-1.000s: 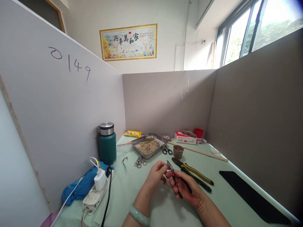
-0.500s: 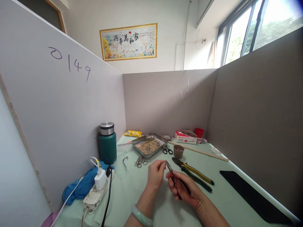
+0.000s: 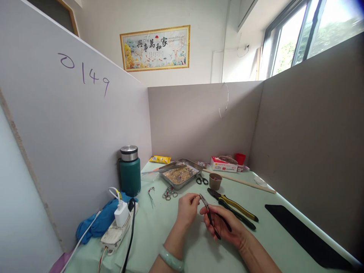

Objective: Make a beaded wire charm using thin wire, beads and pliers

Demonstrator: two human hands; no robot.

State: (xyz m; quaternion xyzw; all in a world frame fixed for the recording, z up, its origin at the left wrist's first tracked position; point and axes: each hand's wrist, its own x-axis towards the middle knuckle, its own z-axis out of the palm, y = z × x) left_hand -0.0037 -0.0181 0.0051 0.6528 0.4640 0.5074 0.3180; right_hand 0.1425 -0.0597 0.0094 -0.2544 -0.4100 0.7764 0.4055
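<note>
Indoor, daylight, partitioned on three sides

Table [image 3: 159,237] has pale green cover. Grey back panel [image 3: 196,125] along its far edge, left panel [image 3: 93,129] along left side, right panel [image 3: 309,132] along right. "0149" [image 3: 83,73] handwritten in purple on left one. Bent thin wire [image 3: 228,96] hangs at back panel's top edge. Beyond: white wall [image 3: 210,15], gold-bordered picture [image 3: 155,48] with Chinese characters above table's far edge, toward left corner. Window [image 3: 295,41] upper right, dark frame, bright, greenery outside. Slanting shadow across back panel; right panel shaded. Upper left: dark opening [image 3: 54,15], wood-coloured frame.
</note>
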